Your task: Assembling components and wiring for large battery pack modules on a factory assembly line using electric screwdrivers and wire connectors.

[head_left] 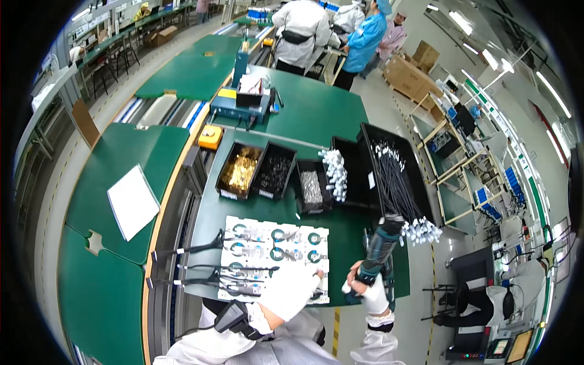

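Note:
My right hand [368,292], in a white glove with bare fingertips, is wrapped round the grip of a teal and black cordless screwdriver [380,246]. The tool tilts upward, its head close to the black cables. My left hand [293,291], gloved the same way, rests over the lower right of a white tray [260,221]. Its fingers are mostly hidden, so what they hold cannot be made out. The tray carries rows of small round dark-green parts [277,254]. Black cables [213,243] run from its left side past the table's edge.
Black bins hold brass-coloured parts [240,170], black parts [277,170] and silver screws [311,187]. White-capped pieces [334,173] stand beside a large bin [398,146] of black cables. A white sheet [134,202] lies at left. Several people [304,30] stand beyond the table.

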A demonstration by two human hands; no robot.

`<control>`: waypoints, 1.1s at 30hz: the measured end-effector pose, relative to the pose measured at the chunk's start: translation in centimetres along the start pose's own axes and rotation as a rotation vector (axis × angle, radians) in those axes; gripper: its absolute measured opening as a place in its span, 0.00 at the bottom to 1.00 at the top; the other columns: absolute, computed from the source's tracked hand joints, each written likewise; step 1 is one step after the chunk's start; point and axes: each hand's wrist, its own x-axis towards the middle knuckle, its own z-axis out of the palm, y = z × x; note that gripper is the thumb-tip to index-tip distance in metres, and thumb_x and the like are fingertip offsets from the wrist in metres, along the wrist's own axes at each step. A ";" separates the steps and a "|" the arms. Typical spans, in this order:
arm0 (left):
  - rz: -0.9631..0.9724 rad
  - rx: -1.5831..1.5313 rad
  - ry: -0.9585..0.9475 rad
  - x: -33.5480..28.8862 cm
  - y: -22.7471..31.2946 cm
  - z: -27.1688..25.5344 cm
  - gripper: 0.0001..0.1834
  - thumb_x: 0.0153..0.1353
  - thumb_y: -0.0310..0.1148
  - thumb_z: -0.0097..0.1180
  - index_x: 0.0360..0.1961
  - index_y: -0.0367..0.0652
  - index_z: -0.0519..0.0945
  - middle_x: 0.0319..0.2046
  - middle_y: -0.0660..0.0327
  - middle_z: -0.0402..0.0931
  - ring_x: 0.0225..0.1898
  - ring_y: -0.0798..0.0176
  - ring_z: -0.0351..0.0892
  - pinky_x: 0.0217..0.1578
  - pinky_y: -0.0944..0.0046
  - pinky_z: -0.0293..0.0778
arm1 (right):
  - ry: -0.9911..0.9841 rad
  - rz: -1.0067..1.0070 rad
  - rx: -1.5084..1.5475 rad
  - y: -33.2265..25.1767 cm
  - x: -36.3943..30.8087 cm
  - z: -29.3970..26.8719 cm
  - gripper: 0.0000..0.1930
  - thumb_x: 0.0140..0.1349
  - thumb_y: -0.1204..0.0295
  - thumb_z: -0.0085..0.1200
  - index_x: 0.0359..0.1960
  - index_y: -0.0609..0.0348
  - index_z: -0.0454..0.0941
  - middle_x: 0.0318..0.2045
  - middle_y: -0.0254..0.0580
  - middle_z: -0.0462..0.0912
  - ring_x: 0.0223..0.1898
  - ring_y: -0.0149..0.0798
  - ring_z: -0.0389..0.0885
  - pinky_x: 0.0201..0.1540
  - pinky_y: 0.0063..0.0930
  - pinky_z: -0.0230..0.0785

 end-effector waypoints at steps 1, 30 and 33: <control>-0.014 0.008 0.010 0.3 0.1 -0.3 0.08 0.67 0.33 0.55 0.38 0.43 0.85 0.37 0.59 0.83 0.36 0.54 0.82 0.38 0.56 0.77 | -0.058 -0.140 0.088 -2.3 0.3 1.1 0.22 0.61 0.65 0.69 0.50 0.64 0.73 0.32 0.42 0.81 0.33 0.35 0.81 0.39 0.30 0.75; -0.115 -0.055 -0.053 0.1 0.3 -0.5 0.09 0.67 0.34 0.55 0.43 0.44 0.84 0.33 0.58 0.79 0.37 0.54 0.80 0.35 0.55 0.76 | -0.135 -0.528 0.194 -5.0 4.4 7.7 0.38 0.55 0.38 0.69 0.38 0.67 0.74 0.27 0.46 0.81 0.28 0.37 0.82 0.31 0.29 0.78; -0.047 -0.102 -0.032 0.0 0.7 -1.1 0.08 0.60 0.35 0.63 0.37 0.43 0.85 0.35 0.60 0.80 0.37 0.54 0.80 0.37 0.55 0.74 | -0.307 -0.701 0.313 -6.5 3.4 7.2 0.42 0.52 0.32 0.65 0.39 0.66 0.74 0.28 0.46 0.81 0.28 0.37 0.82 0.32 0.31 0.79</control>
